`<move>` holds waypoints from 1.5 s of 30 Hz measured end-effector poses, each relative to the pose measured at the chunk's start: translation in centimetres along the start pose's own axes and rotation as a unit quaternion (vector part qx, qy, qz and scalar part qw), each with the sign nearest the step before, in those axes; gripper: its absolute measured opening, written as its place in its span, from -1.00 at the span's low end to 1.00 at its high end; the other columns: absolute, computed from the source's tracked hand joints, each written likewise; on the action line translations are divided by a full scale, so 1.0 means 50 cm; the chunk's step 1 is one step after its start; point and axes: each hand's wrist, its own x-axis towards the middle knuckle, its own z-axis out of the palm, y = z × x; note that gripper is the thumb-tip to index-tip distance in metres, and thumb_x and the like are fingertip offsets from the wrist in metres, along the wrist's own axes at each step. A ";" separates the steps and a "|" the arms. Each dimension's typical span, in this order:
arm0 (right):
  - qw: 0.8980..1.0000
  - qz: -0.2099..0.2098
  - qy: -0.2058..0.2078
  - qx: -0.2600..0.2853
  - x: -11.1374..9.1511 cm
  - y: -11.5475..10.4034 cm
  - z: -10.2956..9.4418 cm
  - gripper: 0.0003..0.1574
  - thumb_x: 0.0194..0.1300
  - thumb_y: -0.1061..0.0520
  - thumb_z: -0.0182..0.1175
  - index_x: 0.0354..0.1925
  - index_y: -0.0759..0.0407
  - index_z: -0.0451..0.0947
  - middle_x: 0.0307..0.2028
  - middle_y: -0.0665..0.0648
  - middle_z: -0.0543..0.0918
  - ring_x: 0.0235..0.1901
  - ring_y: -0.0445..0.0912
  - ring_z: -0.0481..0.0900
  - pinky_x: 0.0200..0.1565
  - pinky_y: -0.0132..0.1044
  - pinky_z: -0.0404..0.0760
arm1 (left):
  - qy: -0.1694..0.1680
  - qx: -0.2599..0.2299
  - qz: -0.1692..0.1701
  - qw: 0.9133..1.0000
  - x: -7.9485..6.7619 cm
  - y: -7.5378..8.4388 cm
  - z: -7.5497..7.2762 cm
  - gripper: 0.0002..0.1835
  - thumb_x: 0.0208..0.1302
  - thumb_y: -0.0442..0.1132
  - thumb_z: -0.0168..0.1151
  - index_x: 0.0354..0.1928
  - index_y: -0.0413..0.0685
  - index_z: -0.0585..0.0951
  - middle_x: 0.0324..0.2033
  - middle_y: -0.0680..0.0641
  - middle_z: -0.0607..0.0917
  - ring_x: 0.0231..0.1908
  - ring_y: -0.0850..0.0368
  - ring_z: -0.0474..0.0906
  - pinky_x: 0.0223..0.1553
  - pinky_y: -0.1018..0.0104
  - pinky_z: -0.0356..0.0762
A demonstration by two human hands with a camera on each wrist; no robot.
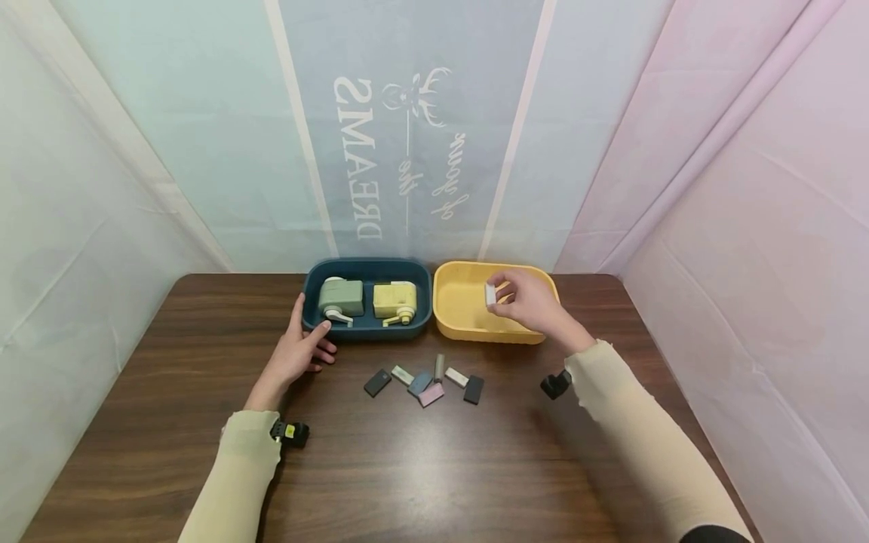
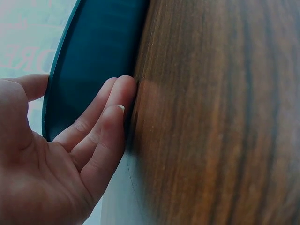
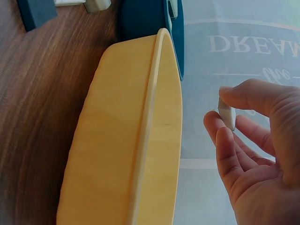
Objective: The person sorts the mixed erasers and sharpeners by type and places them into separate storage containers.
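Observation:
My right hand (image 1: 532, 302) pinches a small white eraser-like block (image 1: 490, 295) between thumb and fingertips. It holds the block above the yellow bin (image 1: 451, 329); in the right wrist view the block (image 3: 227, 116) shows pale and narrow beyond the bin's rim. At the near left corner of the dark blue bin (image 1: 370, 332) is my left hand (image 1: 295, 354). Its fingers (image 2: 101, 136) lie fairly straight against the bin's outer wall, and the thumb touches the rim. Inside the blue bin sit a green hand-crank sharpener (image 1: 344, 297) and a yellow one (image 1: 394, 300).
In front of the bins, several small flat blocks lie loosely grouped on the wooden table (image 1: 421, 467), among them a pink block (image 1: 431, 394), a blue block (image 1: 420, 384) and a black block (image 1: 474, 389). The bins stand side by side against the printed cloth (image 1: 414, 45) at the back.

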 end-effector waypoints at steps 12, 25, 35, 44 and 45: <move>0.999 0.012 -0.034 -0.019 0.051 -0.008 -0.010 -0.41 0.18 0.11 0.44 0.15 0.25 0.57 0.09 0.19 0.58 -0.09 0.00 0.69 -0.14 -0.07 0.63 | 0.000 0.001 0.001 1.000 0.001 -0.001 0.002 -0.11 0.54 0.08 -0.01 0.53 0.56 -0.44 -0.32 -0.24 0.74 -0.38 -0.09 0.73 -0.43 0.09 0.64; 0.998 0.027 -0.058 -0.001 0.097 0.025 0.003 -0.40 0.19 0.14 0.41 0.17 0.32 0.57 0.11 0.26 0.59 -0.01 0.09 0.63 -0.05 -0.04 0.60 | -0.004 -0.001 -0.004 1.000 -0.002 0.003 -0.002 -0.11 0.54 0.08 -0.01 0.52 0.58 -0.44 -0.28 -0.28 0.73 -0.35 -0.14 0.73 -0.40 0.07 0.64; 0.995 0.062 -0.069 0.023 0.127 0.042 0.029 -0.38 0.18 0.18 0.41 0.19 0.36 0.56 0.07 0.28 0.64 -0.01 0.10 0.63 0.02 -0.05 0.56 | -0.005 0.000 -0.009 1.000 -0.003 0.010 -0.002 -0.10 0.53 0.10 0.00 0.53 0.54 -0.45 -0.30 -0.26 0.74 -0.35 -0.14 0.73 -0.40 0.09 0.64; 0.992 0.093 -0.078 0.023 0.155 0.070 0.036 -0.37 0.19 0.16 0.39 0.20 0.33 0.55 0.10 0.28 0.62 0.09 0.11 0.55 0.13 -0.04 0.49 | -0.004 -0.003 -0.011 1.000 -0.003 0.018 -0.003 -0.11 0.55 0.05 -0.01 0.54 0.49 -0.44 -0.31 -0.28 0.73 -0.36 -0.13 0.73 -0.41 0.09 0.64; 0.992 0.095 -0.078 0.023 0.157 0.072 0.037 -0.38 0.18 0.17 0.40 0.20 0.33 0.56 0.10 0.29 0.62 0.09 0.12 0.55 0.13 -0.04 0.48 | -0.004 -0.001 -0.012 1.000 -0.004 0.018 -0.003 -0.11 0.55 0.05 -0.01 0.54 0.48 -0.44 -0.31 -0.28 0.73 -0.36 -0.13 0.73 -0.41 0.09 0.64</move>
